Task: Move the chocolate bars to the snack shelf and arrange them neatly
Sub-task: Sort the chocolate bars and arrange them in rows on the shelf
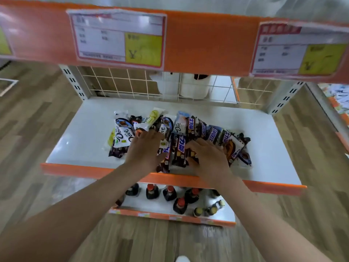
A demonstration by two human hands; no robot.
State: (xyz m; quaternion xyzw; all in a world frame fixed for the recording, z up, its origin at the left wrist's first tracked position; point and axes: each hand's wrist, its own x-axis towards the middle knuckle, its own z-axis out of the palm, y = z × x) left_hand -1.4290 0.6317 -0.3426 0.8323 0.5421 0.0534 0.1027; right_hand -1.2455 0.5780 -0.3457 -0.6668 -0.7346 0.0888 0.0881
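Note:
A loose heap of chocolate bars [198, 129] lies across the middle of the white snack shelf [85, 133]: white Dove wrappers [122, 135] on the left, dark brown Snickers bars [180, 148] in the middle and right. My left hand [145, 148] rests flat on the pile's left-centre, fingers spread over a few bars. Over the front right of the heap, my right hand [209, 157] presses down with its fingers touching a Snickers bar. Neither hand visibly grips a bar. Bars under both palms are hidden.
The shelf has an orange front lip [75, 170] and a wire grid back [122, 84]. An upper shelf edge with price tags [117, 37] hangs close overhead. A lower shelf holds several dark bottles [170, 193]. Wood floor surrounds the rack.

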